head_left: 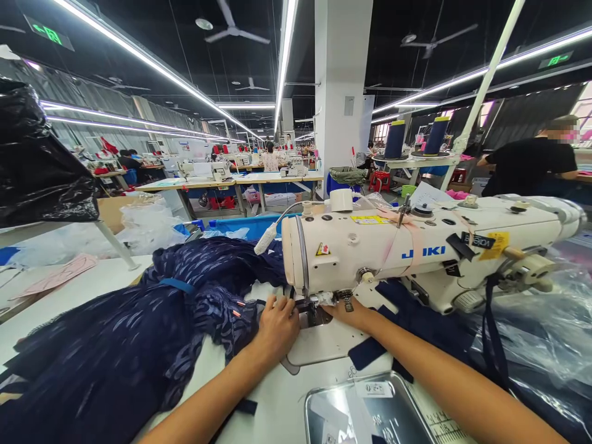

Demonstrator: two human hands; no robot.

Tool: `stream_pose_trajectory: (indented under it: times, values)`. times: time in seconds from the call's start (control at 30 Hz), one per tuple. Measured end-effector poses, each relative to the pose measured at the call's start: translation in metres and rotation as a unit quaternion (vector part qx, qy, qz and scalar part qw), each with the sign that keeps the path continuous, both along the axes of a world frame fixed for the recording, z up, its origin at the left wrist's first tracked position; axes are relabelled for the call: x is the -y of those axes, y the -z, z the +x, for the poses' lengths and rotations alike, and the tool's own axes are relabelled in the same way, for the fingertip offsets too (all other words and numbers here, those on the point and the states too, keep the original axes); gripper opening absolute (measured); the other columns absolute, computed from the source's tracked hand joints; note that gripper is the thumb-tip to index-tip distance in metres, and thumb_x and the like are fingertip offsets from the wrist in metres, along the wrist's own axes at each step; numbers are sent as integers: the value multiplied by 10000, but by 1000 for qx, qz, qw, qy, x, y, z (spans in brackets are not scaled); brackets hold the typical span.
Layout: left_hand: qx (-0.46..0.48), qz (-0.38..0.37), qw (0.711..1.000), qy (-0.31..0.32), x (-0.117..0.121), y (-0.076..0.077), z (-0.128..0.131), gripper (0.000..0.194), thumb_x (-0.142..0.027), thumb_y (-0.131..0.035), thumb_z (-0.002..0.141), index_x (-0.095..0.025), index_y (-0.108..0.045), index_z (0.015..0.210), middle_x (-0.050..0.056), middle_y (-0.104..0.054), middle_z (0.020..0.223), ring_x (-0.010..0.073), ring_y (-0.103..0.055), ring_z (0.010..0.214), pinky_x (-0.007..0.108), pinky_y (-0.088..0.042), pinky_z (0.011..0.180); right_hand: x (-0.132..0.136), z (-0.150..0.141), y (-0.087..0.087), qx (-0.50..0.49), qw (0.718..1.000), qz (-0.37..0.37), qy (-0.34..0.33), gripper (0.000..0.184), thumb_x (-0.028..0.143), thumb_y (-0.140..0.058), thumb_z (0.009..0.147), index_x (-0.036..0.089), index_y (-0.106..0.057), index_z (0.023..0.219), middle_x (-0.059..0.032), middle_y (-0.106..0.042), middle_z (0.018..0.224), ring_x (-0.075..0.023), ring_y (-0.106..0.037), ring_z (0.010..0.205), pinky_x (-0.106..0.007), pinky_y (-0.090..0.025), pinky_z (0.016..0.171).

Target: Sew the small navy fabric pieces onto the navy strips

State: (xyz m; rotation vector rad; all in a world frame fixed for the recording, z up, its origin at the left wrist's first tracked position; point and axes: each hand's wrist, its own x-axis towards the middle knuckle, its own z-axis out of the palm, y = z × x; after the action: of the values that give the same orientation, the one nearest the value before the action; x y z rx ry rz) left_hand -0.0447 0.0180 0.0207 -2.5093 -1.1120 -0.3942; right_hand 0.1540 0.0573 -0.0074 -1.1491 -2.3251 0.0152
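Head view: the navy garment [134, 333] bunches leftward from the left hand [279, 325], touching its bent fingers; the right hand [349, 313] has hidden fingertips; I cannot tell either grip.

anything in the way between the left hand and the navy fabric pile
Nothing visible: the left hand is at the edge of the navy fabric pile, in front of the sewing machine.

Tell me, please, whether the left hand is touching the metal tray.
Apart: the head view shows a strip of white tabletop plainly separating the left hand from the metal tray.
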Motion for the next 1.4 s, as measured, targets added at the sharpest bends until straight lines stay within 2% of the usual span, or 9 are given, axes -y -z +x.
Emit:
stream_pose_trajectory:
  times: [0.13,0.2,0.27,0.47,0.6,0.8,0.97,1.1,1.4]
  values:
    - [-45,3,998,-37,-1,-1,2,272,-57,-482,780,-123,-630,998,121,-617,873,290,-520,946,577,-271,963,16,7,-10,52,996,41,-51,210,135,-451,840,172,-658,844,-97,-681,853,-248,-623,875,-417,-503,822]
    - [-41,-21,998,-31,-5,-4,2,312,-61,-485,784,-162,-621,1045,115,-623,939,299,-496,1013,620,-172,1010,23,7,-12,60,994,80,-53,226,148,-423,863,164,-648,865,-106,-677,884,-244,-618,880,-392,-509,800]
    - [-36,-51,998,-23,-8,-8,2,323,-70,-480,792,-193,-616,1058,108,-624,1006,298,-485,1044,633,-150,1017,26,5,-12,64,990,116,-40,232,169,-412,877,163,-643,861,-104,-677,874,-239,-619,854,-363,-519,757]
    - [-51,-92,994,-30,-12,-13,3,323,-99,-444,819,-199,-609,1079,104,-629,1044,301,-487,1055,636,-178,1002,25,4,-1,86,986,139,-14,258,201,-408,884,156,-652,816,-87,-678,766,-220,-619,701,-328,-509,640]
    - [-58,-90,994,-31,-12,-11,3,339,-96,-438,818,-196,-599,1098,106,-623,1062,301,-481,1068,636,-156,1010,28,4,1,124,978,166,2,238,208,-426,875,168,-661,878,-77,-682,765,-219,-608,659,-321,-488,599]
    - [-60,-99,993,-31,-13,-11,2,374,-94,-438,815,-199,-573,1148,104,-618,1081,300,-467,1091,628,-144,1018,32,2,5,131,978,163,26,290,219,-377,906,200,-656,830,-44,-674,724,-199,-592,633,-297,-459,566]
    - [-62,-112,991,-29,-16,-12,4,402,-75,-446,798,-198,-568,1160,107,-613,1097,308,-440,1128,636,-145,1012,30,0,13,152,965,212,38,363,213,-284,934,181,-646,934,-68,-681,792,-214,-591,657,-312,-473,555]
    - [-57,-109,992,-27,-20,-11,6,381,-55,-450,781,-180,-596,1110,113,-613,1102,305,-450,1127,627,-159,1016,30,-3,16,195,957,209,48,358,166,-294,916,162,-652,921,-88,-669,738,-227,-596,626,-321,-480,526]
    - [-53,-110,991,-51,-27,-14,15,292,-55,-458,774,-165,-666,946,120,-663,952,294,-532,1030,586,-273,979,31,-2,32,197,963,172,70,338,67,-381,845,186,-606,1067,-89,-647,805,-239,-613,759,-345,-509,658]
